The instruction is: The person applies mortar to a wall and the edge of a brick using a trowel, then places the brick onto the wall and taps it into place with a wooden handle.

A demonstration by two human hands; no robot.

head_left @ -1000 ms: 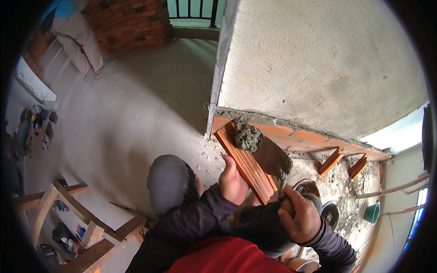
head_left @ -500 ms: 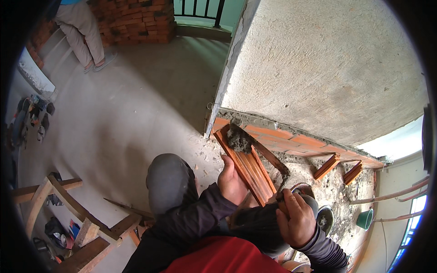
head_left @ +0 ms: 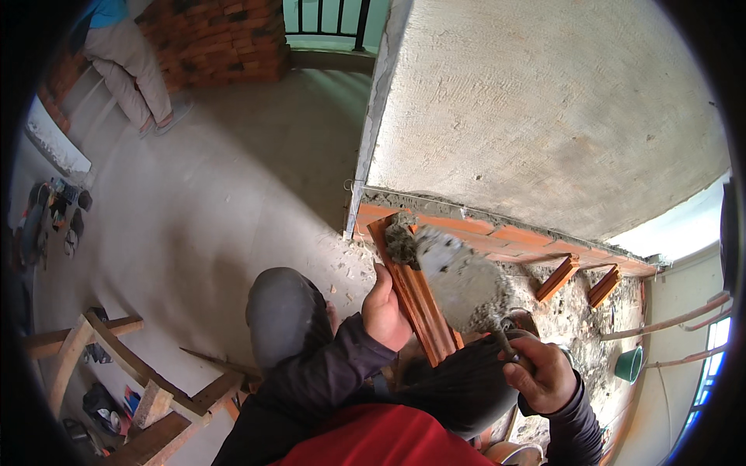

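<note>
Brick (head_left: pixel 422 301), orange and grooved, slants in mid-air in front of the low brick wall (head_left: pixel 517 234). From where I stand, the left hand (head_left: pixel 386 314) has its grip closed on the side, thumb along the left edge; the right hand (head_left: pixel 548 377) has its grip wrapped round the handle of a trowel (head_left: pixel 462 283). A grey lump of mortar (head_left: pixel 402 239) sits on the far end, right beside the blade. I'd judge the step is loading that end; the next move seems to call for a steady left hand and light pressing strokes, lest the lump slide off.
</note>
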